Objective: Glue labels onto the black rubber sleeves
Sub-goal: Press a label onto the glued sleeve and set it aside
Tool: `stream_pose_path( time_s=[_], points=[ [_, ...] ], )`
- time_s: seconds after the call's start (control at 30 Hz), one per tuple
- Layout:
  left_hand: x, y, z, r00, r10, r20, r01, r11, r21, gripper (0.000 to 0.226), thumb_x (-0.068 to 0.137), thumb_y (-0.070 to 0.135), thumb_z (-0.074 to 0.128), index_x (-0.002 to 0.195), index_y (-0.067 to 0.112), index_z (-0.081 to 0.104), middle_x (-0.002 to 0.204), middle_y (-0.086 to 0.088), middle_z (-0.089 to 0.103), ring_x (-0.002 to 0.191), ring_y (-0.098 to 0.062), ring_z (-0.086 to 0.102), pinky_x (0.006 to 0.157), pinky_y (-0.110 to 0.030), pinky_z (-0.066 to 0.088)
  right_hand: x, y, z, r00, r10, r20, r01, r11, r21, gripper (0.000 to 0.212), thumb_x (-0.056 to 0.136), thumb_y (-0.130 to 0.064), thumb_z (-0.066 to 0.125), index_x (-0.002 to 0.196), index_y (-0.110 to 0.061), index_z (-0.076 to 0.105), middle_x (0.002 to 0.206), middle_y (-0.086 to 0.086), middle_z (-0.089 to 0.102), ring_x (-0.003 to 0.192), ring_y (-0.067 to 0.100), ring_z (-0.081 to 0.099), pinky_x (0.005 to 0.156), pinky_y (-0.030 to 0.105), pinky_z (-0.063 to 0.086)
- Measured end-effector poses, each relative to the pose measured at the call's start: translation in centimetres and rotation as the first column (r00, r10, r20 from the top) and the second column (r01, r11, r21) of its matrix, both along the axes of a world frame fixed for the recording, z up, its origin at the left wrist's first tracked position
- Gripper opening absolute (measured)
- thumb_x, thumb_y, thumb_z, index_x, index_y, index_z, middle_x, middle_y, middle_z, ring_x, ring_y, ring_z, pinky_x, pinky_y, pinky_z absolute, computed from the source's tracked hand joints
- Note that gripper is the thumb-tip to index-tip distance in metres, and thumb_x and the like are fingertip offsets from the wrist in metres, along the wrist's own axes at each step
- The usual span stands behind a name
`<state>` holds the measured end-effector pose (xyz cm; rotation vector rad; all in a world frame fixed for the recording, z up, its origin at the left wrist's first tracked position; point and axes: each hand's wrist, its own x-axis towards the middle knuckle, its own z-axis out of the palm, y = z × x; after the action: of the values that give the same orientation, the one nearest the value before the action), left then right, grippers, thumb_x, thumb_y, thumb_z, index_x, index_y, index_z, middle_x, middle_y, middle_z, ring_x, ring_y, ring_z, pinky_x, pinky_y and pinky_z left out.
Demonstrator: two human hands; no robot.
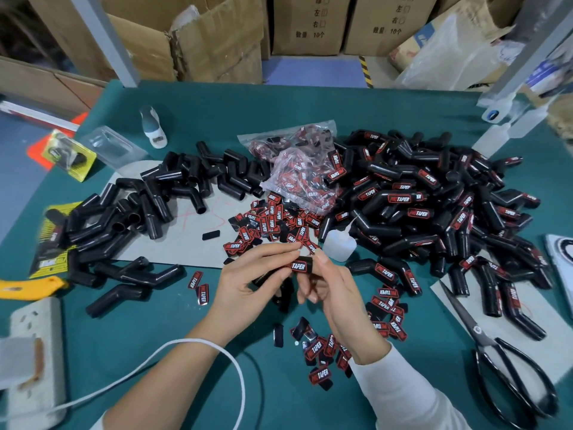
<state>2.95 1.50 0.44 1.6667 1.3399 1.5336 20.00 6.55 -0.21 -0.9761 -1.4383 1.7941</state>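
Both hands meet at the table's middle over a black rubber sleeve (286, 291) that bears a red-and-black label (300, 266). My left hand (248, 283) grips the sleeve from the left. My right hand (328, 287) pinches its labelled end, thumb on the label's right edge. Unlabelled black sleeves (173, 184) are heaped on the left, labelled ones (434, 206) on the right. Loose labels (273, 221) lie just beyond the hands, more (328, 346) under my right wrist. A small white glue bottle (339, 245) lies beside the right hand.
Clear bags of labels (297, 169) sit between the heaps. Black scissors (496, 361) lie at the right front, a white power strip (34, 352) with cord at the left front, a yellow tool (28, 288) at the left edge. Cardboard boxes stand behind the green table.
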Motion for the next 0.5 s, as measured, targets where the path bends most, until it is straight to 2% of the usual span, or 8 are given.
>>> stream_pose_path(
  time_s=[0.1, 0.23, 0.33, 0.43, 0.5],
  points=[
    [-0.15, 0.16, -0.06, 0.998, -0.004, -0.068, 0.005, 1.000, 0.014, 0.022, 0.099, 0.009, 0.065, 0.118, 0.006, 0.076, 0.129, -0.002, 0.072, 0.117, -0.024, 0.069, 0.083, -0.036, 0.061, 0.18, -0.04, 0.00, 1.000, -0.015, -0.010, 0.015, 1.000, 0.000, 0.074, 0.100, -0.069, 0.044, 0.070, -0.003, 0.060, 0.058, -0.001, 0.053, 0.057, 0.013, 0.048, 0.075, 0.047, 0.039],
    [-0.10, 0.29, -0.26, 0.995, 0.001, -0.098, 0.004, 0.999, 0.047, 0.022, 0.097, 0.004, 0.066, 0.116, 0.004, 0.076, 0.127, -0.006, 0.073, 0.117, -0.025, 0.070, 0.099, -0.041, 0.056, 0.39, -0.18, 0.31, 1.000, -0.022, 0.015, 0.022, 1.000, 0.013, 0.066, 0.098, -0.072, 0.045, 0.064, -0.017, 0.060, 0.057, -0.006, 0.049, 0.060, 0.016, 0.052, 0.079, 0.044, 0.040],
    [-0.25, 0.38, -0.38, 0.995, 0.003, -0.101, 0.001, 0.999, 0.040, 0.022, 0.097, 0.004, 0.066, 0.117, 0.002, 0.076, 0.128, -0.006, 0.072, 0.118, -0.025, 0.069, 0.102, -0.039, 0.054, 0.20, 0.01, 0.40, 1.000, 0.000, 0.026, -0.001, 1.000, 0.014, 0.073, 0.099, -0.072, 0.041, 0.070, -0.008, 0.061, 0.059, -0.003, 0.052, 0.059, 0.015, 0.051, 0.078, 0.044, 0.041],
    [-0.29, 0.33, -0.18, 0.994, 0.016, -0.107, -0.011, 0.999, 0.048, 0.023, 0.097, 0.006, 0.067, 0.118, 0.004, 0.075, 0.128, -0.006, 0.070, 0.118, -0.023, 0.067, 0.102, -0.033, 0.051, 0.02, -0.04, 0.27, 0.999, 0.036, 0.028, -0.036, 0.999, 0.006, 0.083, 0.100, -0.073, 0.035, 0.087, 0.003, 0.064, 0.065, 0.006, 0.053, 0.058, 0.011, 0.052, 0.074, 0.043, 0.045],
    [-0.17, 0.23, -0.12, 0.993, 0.034, -0.113, -0.027, 0.998, 0.064, 0.021, 0.094, 0.008, 0.071, 0.114, 0.006, 0.077, 0.124, -0.007, 0.070, 0.113, -0.023, 0.067, 0.099, -0.032, 0.051, -0.06, -0.24, 0.17, 0.997, 0.061, 0.042, -0.062, 0.998, 0.003, 0.080, 0.101, -0.072, 0.033, 0.090, -0.001, 0.067, 0.067, 0.005, 0.055, 0.058, 0.010, 0.053, 0.073, 0.041, 0.046]
  ],
)
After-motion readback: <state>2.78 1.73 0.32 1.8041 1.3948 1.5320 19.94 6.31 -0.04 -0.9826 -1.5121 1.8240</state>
